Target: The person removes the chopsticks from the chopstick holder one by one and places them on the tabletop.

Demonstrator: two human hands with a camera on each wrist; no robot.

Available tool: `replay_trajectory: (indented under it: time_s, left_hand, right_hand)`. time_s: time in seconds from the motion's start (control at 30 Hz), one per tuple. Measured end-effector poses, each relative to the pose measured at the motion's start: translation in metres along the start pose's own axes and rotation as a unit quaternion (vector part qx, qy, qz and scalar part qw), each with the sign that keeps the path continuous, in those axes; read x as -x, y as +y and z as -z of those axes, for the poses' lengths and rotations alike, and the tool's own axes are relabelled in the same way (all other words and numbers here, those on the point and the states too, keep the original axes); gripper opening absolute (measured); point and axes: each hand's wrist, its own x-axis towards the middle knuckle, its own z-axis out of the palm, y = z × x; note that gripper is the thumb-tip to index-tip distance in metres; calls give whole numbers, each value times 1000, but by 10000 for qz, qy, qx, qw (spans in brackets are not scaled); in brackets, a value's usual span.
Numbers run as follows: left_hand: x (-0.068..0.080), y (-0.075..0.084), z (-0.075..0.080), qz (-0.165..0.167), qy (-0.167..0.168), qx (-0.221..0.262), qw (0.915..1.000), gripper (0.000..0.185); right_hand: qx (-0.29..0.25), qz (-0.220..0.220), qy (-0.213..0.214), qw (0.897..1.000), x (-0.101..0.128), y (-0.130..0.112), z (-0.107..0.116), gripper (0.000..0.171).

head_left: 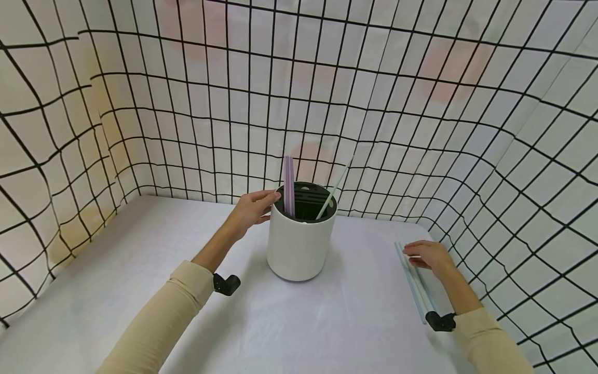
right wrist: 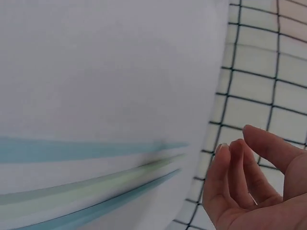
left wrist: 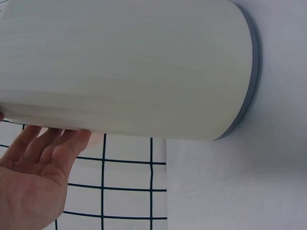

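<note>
A white round holder (head_left: 299,254) with a dark inside and a grey base ring stands upright near the middle. Several thin purple sticks (head_left: 289,187) and a slanting pale green stick (head_left: 331,197) stick up out of it. My left hand (head_left: 252,210) grips the holder by its upper left side, one digit at the rim; in the left wrist view, fingertips press its white wall (left wrist: 144,72). Over at the right, my right hand (right wrist: 254,177) hovers near the far ends of light blue sticks (right wrist: 86,150) and a pale green stick (right wrist: 96,189), fingers loosely curled with nothing between them.
A white cloth (head_left: 355,311) covers the table. Black grid panels (head_left: 327,104) backed with white fabric stand along the left, back and right; the right one (head_left: 551,208) rises close beside my right arm. Dark wrist cameras (head_left: 227,284) are strapped to both wrists.
</note>
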Motion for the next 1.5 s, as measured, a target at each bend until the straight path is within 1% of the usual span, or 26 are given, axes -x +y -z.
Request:
replay_trajectory:
  time_s: [0.23,0.47,0.6,0.73,0.93,1.1,1.33,1.5]
  left_hand:
    - [3,1,-1,28,58,-40,10000,56]
    - [2,1,-1,22,21,-41,10000,58]
    - [2,2,-1,33,61,-59,10000,58]
    - [2,2,-1,51,77,-38,10000,58]
    - [2,1,-1,18,53,-2,10000,57]
    - [3,0,-1,1,36,-46,10000,56]
    - [2,0,-1,-27,14,-22,10000,56]
    - [2,0,0,-9,38,-8,10000,55]
  right_hand:
    - [-359,452,-150,9982,11,-49,-13,49]
    - [-334,720,-185,9967,33,-103,-35,50]
    - [-356,879,-347,9949,43,-131,-48,53]
    - [-476,975,-509,9928,51,-153,-64,55]
    - [-839,1271,-675,9860,60,-178,-83,46]
    - [-1004,1446,-830,9809,63,-194,-97,47]
    - [-1339,1561,-984,9737,59,-205,-112,43]
    - [-1345,1528,-955,9744,57,-207,-119,44]
